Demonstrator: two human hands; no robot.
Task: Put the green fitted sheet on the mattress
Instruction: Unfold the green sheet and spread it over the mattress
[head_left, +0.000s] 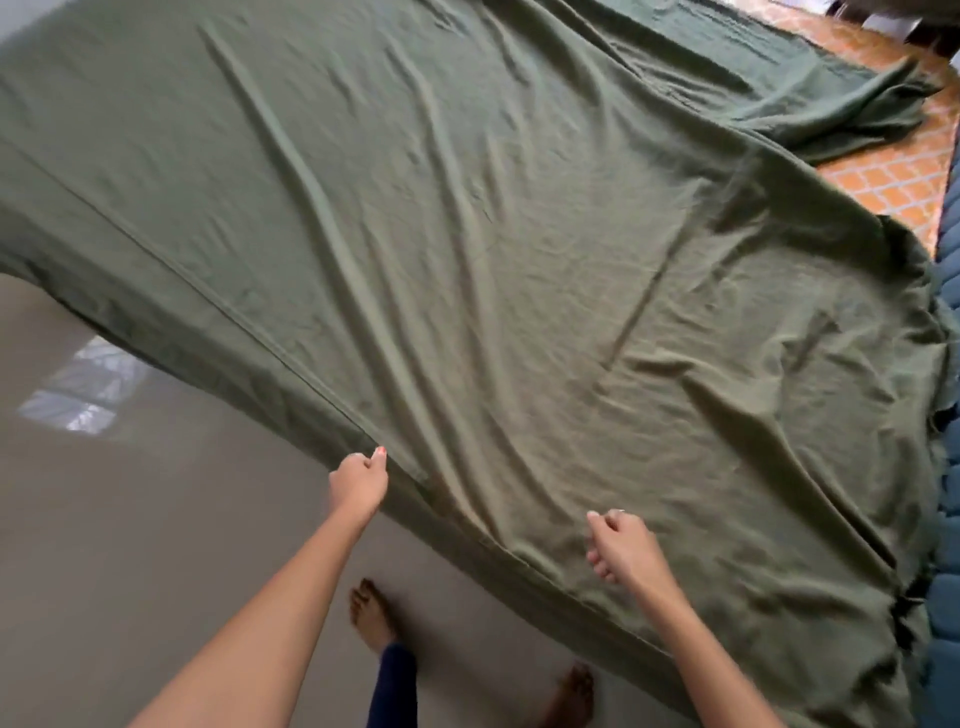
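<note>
Green fitted sheet (493, 249) lies spread wide across the bed, covering nearly all of what I can see from this side. Its cloth is rumpled, with long creases running from the far upper left down toward the near edge. A seam runs along the near side, and below it the edge of the sheet hangs over toward the pale floor (130, 519). At the far upper right a corner of the sheet is bunched and loose, lying on the orange patterned mattress (893, 182), which shows bare there. Along the right side the hem of the sheet is gathered and frilled, just beside a blue quilted cover (948, 597).

The person's left hand (358, 480) is at the near edge of the sheet, fingers closed together and pinching the cloth at the seam, arm stretched forward. The right hand (621, 545) is over the sheet nearer the right, fingers curled in toward the palm; I cannot tell whether any cloth is caught in them. A ring shows on one finger of that hand.

Below, the person's bare feet stand on the floor, the left foot (371, 616) close to the hanging edge of the sheet, the right foot (571, 696) partly cut off by the bottom of the view. A dark blue trouser leg (392, 686) covers the left ankle.
</note>
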